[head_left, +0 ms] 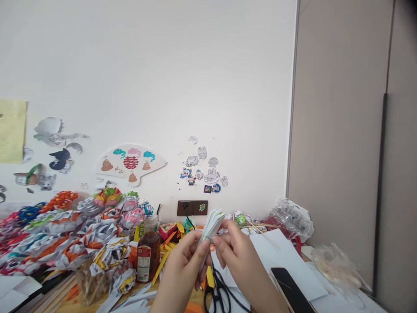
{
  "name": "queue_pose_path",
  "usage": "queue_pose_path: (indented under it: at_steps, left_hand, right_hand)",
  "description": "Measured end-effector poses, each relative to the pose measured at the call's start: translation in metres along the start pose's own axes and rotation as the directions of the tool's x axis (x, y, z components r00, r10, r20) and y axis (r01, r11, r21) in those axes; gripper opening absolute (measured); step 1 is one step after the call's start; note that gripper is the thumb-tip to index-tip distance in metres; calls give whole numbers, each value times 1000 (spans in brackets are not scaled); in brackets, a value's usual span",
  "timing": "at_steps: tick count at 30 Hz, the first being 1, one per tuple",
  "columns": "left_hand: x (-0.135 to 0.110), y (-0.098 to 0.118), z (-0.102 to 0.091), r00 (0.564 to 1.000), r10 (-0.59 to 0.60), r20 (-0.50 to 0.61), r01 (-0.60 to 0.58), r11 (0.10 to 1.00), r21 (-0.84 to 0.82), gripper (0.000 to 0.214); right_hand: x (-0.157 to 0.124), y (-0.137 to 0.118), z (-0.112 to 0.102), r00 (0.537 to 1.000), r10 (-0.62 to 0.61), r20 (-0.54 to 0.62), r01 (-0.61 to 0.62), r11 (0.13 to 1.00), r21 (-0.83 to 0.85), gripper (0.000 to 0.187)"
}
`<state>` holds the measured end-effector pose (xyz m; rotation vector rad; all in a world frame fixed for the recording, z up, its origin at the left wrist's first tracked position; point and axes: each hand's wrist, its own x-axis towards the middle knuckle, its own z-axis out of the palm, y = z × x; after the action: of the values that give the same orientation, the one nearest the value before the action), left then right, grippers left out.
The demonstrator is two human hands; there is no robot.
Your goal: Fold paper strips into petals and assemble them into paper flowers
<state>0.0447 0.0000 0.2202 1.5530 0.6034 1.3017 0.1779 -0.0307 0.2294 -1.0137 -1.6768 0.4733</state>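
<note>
My left hand [184, 265] and my right hand [239, 256] meet low in the middle of the view, above a cluttered desk. Both pinch a small stack of folded white paper strips with green edges [213, 224], held upright between the fingertips. The left thumb presses the stack's lower left side. The right fingers close on its right side. Below the hands lie black-handled scissors [217, 295] on the desk.
A heap of folded paper flowers [74, 234] fills the desk's left side. A brown bottle [148, 256], yellow paper strips [166, 254], white sheets [283, 256], a black phone [289, 289], wooden sticks [257, 226] and plastic bags [293, 217] lie around. The wall behind holds stickers and a socket [192, 208].
</note>
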Motion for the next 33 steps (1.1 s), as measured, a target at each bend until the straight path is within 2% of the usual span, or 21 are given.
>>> queue_pose_path:
  at_steps: [10, 16, 20, 23, 26, 28, 31, 33]
  left_hand:
    - [3, 0, -2, 999, -5, -50, 6, 1000, 22, 55]
    - [-1, 2, -2, 998, -23, -56, 20, 998, -63, 53]
    - [-1, 8, -5, 995, -102, -19, 97, 982, -163, 51]
    - [-2, 14, -8, 991, -131, 35, 135, 974, -179, 49]
    - [-3, 14, -8, 978, -142, 150, 155, 984, -82, 50]
    - [-4, 13, -6, 966, -127, 226, 125, 992, 24, 50]
    - [-6, 12, -5, 944, -71, 321, -12, 968, 251, 38]
    - [-9, 12, -5, 917, -52, 395, -136, 891, 433, 29]
  right_hand:
    - [3, 0, 4, 1000, 1, 6, -1, 999, -45, 19]
    - [2, -2, 3, 1000, -14, 26, 15, 998, -62, 18]
    - [0, -1, -9, 998, 0, 68, 1, 1000, -19, 30]
    - [-1, 6, -24, 986, 59, 155, -76, 991, 109, 43]
    - [0, 20, -34, 949, 151, 275, -232, 928, 291, 47]
    - [3, 30, -36, 931, 172, 322, -292, 880, 375, 47]
    - [8, 39, -32, 924, 253, 287, -356, 843, 404, 39]
    - [10, 41, -30, 915, 319, 247, -395, 830, 393, 38]
